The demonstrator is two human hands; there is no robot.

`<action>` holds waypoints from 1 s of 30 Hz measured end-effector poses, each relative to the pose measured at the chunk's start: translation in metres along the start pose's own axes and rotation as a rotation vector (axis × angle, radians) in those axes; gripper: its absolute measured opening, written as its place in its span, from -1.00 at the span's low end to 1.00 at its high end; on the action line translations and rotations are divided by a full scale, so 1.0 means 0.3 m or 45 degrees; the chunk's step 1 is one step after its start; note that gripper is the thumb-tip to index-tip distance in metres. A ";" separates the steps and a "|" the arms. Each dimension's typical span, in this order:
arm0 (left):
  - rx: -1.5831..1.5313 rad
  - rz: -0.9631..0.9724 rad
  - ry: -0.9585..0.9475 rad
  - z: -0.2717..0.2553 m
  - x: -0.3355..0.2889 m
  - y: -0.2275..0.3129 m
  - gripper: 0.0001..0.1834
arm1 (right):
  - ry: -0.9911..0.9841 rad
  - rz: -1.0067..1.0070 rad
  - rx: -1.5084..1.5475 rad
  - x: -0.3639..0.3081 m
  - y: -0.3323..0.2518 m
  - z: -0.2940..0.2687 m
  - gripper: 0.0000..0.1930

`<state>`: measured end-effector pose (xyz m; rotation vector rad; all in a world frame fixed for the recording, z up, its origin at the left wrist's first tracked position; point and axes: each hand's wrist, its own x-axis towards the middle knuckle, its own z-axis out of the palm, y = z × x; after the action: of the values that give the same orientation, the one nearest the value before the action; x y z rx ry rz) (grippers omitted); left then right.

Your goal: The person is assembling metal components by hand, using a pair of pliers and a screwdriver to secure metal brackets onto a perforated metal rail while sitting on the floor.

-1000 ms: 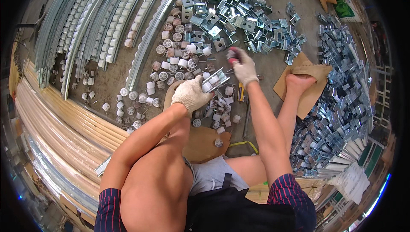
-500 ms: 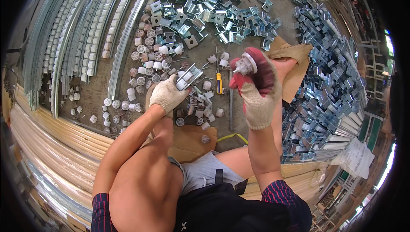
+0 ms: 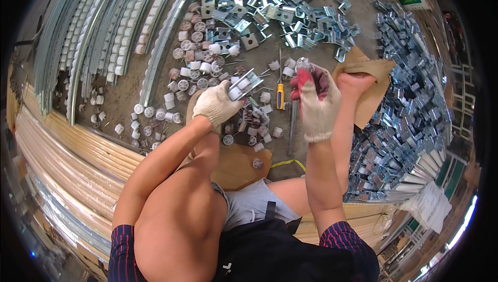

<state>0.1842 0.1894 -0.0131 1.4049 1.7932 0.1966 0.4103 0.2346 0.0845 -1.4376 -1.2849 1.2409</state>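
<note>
My left hand (image 3: 213, 104), in a pale knitted work glove, grips a shiny U-shaped metal bracket (image 3: 251, 81) with white plastic rollers between its walls. Its open end tilts up and to the right. My right hand (image 3: 319, 106), in a glove with a red-coated palm, is raised to the right of the bracket and apart from it. Thumb and fingers pinch a small white plastic roller (image 3: 303, 64), partly hidden behind the thumb. Below and around the left hand lie loose white rollers (image 3: 205, 68) and small pins on the floor.
A yellow-handled screwdriver (image 3: 280, 96) lies between my hands. Metal brackets (image 3: 282, 15) are heaped ahead, with a larger pile (image 3: 399, 105) on the right. Long metal rails (image 3: 166, 38) with rollers stretch along the left. Cardboard (image 3: 241, 167) lies by my legs, near wrapped lengths (image 3: 78, 152).
The view has shifted, moving the scene rightward. My right hand has come slightly nearer the left and turned, so the roller now shows less. My left hand keeps the bracket.
</note>
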 end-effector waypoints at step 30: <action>0.006 0.034 0.064 0.016 -0.010 -0.014 -0.44 | 0.191 0.023 -0.069 0.014 0.452 0.198 -0.58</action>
<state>0.1844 0.1836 -0.0170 1.4395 1.8171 0.2437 0.3760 0.2179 -0.0585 -1.5532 -1.2141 1.0952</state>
